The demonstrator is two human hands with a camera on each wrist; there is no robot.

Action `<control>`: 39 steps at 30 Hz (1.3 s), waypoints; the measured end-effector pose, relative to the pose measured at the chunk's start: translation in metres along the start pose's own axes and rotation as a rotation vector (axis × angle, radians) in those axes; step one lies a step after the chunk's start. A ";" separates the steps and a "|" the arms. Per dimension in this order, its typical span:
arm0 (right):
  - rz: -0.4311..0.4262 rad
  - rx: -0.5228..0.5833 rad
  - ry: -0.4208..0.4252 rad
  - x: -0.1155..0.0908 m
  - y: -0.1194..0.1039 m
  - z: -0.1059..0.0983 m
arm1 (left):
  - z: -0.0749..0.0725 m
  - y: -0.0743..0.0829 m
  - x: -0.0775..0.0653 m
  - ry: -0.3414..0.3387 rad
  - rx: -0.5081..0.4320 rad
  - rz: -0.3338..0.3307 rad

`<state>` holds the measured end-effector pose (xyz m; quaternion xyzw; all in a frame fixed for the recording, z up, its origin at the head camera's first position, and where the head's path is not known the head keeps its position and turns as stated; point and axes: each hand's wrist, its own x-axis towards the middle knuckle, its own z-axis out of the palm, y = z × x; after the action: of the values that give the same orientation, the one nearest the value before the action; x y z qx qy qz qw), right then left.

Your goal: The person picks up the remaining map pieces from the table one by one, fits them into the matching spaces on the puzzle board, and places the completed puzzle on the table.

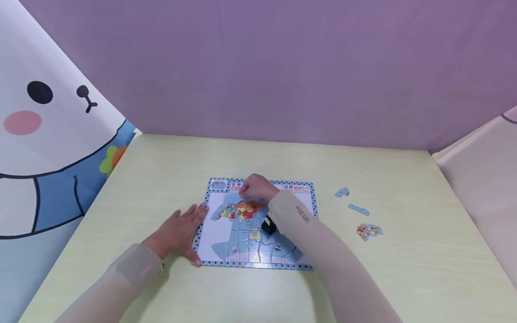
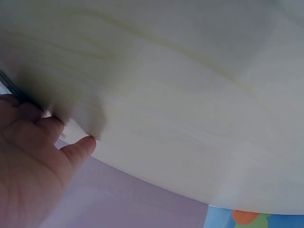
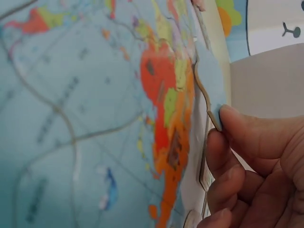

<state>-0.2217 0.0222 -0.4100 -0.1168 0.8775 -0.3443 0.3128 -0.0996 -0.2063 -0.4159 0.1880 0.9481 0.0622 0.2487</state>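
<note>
A world-map jigsaw board (image 1: 212,229) with a blue dotted border lies on the table, partly filled with map pieces (image 1: 242,246). My right hand (image 1: 258,187) is over the top middle of the board. Between thumb and index finger it pinches a thin light-blue puzzle piece (image 3: 211,85), seen edge-on in the right wrist view beside the orange and red land of the map. The piece is hidden behind the hand in the head view. With fingers spread, my left hand (image 1: 179,233) rests at the board's left edge; the left wrist view shows it mostly from the palm side.
To the right of the board lie three loose puzzle pieces: a small blue one (image 1: 342,192), a narrow blue strip (image 1: 359,209) and a multicoloured one (image 1: 369,231). A purple backdrop (image 1: 282,80) rises behind the pale wooden table (image 1: 424,233). A cartoon-printed cloth (image 1: 60,148) hangs at left.
</note>
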 end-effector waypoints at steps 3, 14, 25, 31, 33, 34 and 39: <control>-0.010 -0.019 -0.007 -0.001 -0.003 0.003 | 0.000 -0.001 -0.001 0.001 0.008 0.001; -0.031 -0.097 -0.026 -0.004 -0.011 0.005 | 0.002 -0.001 -0.001 0.008 0.005 0.005; -0.025 -0.120 -0.044 -0.005 -0.011 0.004 | 0.001 0.001 -0.002 0.002 0.004 0.007; -0.012 -0.124 -0.009 -0.006 -0.011 0.003 | 0.001 0.002 -0.002 0.003 0.002 0.007; -0.015 -0.116 -0.012 -0.006 -0.012 0.003 | 0.000 0.002 -0.003 0.004 0.002 0.006; -0.017 -0.113 -0.014 -0.007 -0.012 0.003 | 0.000 0.002 -0.003 0.004 0.002 0.007; -0.016 -0.113 -0.018 -0.008 -0.014 0.002 | 0.000 0.001 -0.002 0.007 0.012 0.009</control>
<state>-0.2140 0.0138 -0.3978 -0.1446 0.8917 -0.2954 0.3109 -0.0979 -0.2062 -0.4152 0.1937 0.9485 0.0583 0.2440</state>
